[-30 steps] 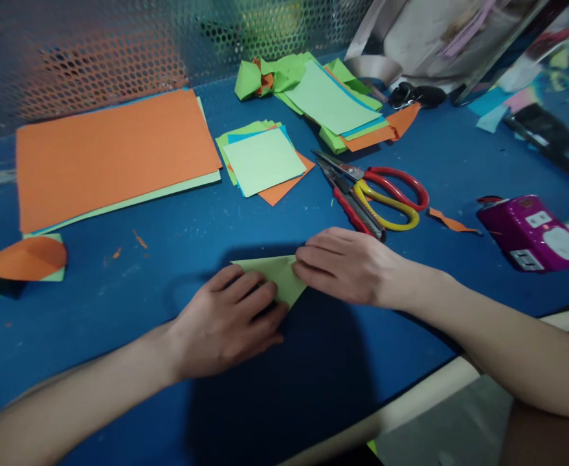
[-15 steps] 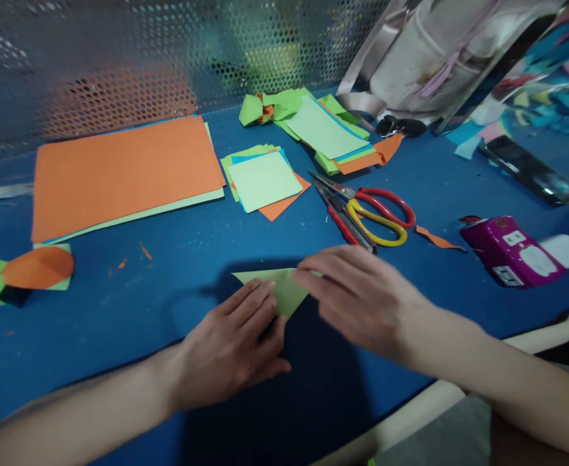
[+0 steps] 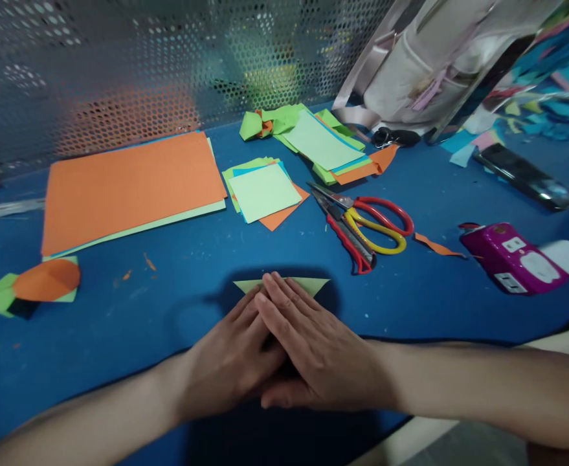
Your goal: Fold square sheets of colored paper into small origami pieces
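A light green folded paper triangle lies on the blue table in front of me, mostly covered by my hands. My left hand lies flat on it with fingers stretched forward. My right hand rests flat over the left hand's fingers and the paper, fingers together and extended. Only the paper's upper edge and its two corners show beyond the fingertips.
Large orange sheets lie at the back left, a stack of small squares behind my hands, more paper farther back. Red and yellow scissors and a purple device sit to the right. An orange-and-green paper piece is far left.
My right hand has swung left from the paper's right corner and now lies over my left hand on the triangle. The view has tilted up slightly.
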{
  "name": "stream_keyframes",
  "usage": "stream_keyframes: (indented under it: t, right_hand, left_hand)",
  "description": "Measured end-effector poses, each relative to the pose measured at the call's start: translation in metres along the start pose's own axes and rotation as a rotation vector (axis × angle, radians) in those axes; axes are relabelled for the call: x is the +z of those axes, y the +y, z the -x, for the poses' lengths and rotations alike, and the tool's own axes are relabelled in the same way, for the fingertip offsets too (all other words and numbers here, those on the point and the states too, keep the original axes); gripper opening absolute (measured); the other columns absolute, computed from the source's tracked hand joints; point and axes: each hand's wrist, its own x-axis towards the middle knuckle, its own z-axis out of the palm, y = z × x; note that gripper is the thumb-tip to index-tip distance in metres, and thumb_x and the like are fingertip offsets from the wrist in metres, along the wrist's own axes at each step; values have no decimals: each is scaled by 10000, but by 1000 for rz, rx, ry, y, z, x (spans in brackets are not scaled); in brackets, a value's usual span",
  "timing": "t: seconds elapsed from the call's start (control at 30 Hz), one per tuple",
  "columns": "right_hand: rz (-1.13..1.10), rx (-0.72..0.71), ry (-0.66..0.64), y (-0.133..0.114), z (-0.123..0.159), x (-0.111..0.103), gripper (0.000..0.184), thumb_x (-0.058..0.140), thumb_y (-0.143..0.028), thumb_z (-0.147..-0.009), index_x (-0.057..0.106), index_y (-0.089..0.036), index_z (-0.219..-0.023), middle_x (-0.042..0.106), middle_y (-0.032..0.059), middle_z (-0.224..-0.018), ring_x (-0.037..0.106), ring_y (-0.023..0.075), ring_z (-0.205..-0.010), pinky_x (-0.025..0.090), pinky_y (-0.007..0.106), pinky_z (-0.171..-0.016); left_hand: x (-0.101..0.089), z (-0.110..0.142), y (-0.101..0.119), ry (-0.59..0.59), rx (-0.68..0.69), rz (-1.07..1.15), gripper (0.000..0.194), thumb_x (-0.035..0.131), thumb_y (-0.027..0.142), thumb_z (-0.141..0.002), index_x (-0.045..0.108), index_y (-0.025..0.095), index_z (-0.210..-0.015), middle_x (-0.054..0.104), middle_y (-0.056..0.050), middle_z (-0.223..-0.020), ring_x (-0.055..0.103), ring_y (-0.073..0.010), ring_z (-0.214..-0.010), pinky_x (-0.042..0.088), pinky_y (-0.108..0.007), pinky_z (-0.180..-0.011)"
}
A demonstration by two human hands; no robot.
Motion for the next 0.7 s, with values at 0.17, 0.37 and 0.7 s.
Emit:
stream_keyframes:
  t: [0.17, 0.37, 0.7]
  right_hand:
    - [35, 15, 30, 1, 4, 5, 958, 418, -686, -796, 335, 104, -1332, 336, 310, -1405, 125, 344, -1393, 253, 509, -1114]
    - [105, 71, 28, 5, 11, 13, 1042, 354, -771, -740, 367, 91, -1325, 341, 294, -1409, 143, 341, -1392, 280, 515, -1102]
    - [258, 110, -70, 23, 20, 6, 1080, 412, -796, -679, 429, 90, -1296, 327, 314, -1403, 241, 405, -1347, 320, 541, -1067]
  left_hand:
    - [1, 2, 1, -5, -30, -41, 293, 500, 278, -874, 605, 96, -1078, 578, -202, -1127, 417, -369, -1255, 412, -557, -1009]
    - [-1, 0, 3, 20, -33, -119, 297, 478, 331, -884, 626, 79, -939, 569, -219, -1104, 433, -362, -1240, 449, -525, -991]
    - [-1, 2, 3, -19, -42, -110, 329, 580, 366, -826, 605, 77, -980, 571, -212, -1073, 425, -398, -1239, 474, -558, -940]
